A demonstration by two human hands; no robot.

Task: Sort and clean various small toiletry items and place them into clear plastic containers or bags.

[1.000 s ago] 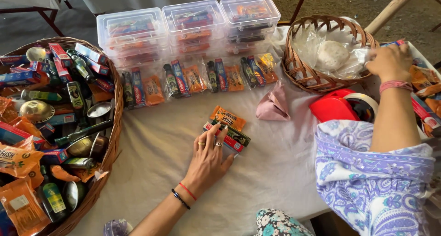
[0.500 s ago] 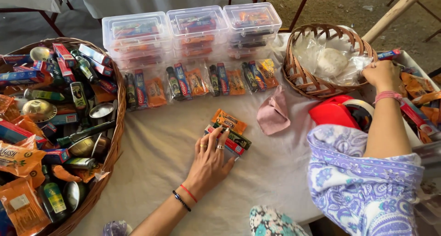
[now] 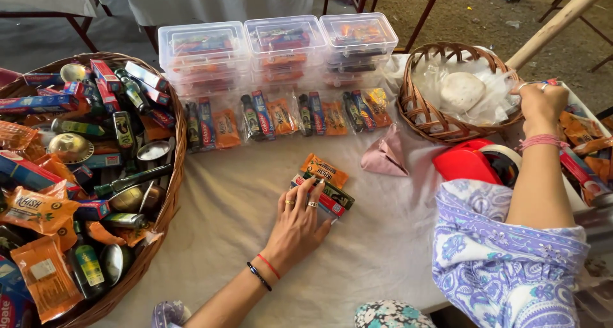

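Note:
My left hand (image 3: 299,221) lies flat on the white cloth, its fingertips pressing a small stack of packets (image 3: 324,186): an orange sachet, a dark tube box and a red box. My right hand (image 3: 540,103) reaches far right, fingers curled at the edge of a small wicker basket (image 3: 426,119) that holds crumpled clear bags and a round white piece. Whether that hand grips anything is hidden. A row of bundled packet sets (image 3: 281,116) lies behind the stack.
A large wicker basket (image 3: 165,200) full of boxes, sachets, bottles and steel bowls fills the left. Three clear lidded boxes (image 3: 276,46) stand at the back. A pink cloth (image 3: 385,157), a red object (image 3: 465,163) and a tray of packets (image 3: 584,150) lie on the right.
My right hand has moved left and down from the tray onto the small basket's rim. The left hand has stayed on the packet stack.

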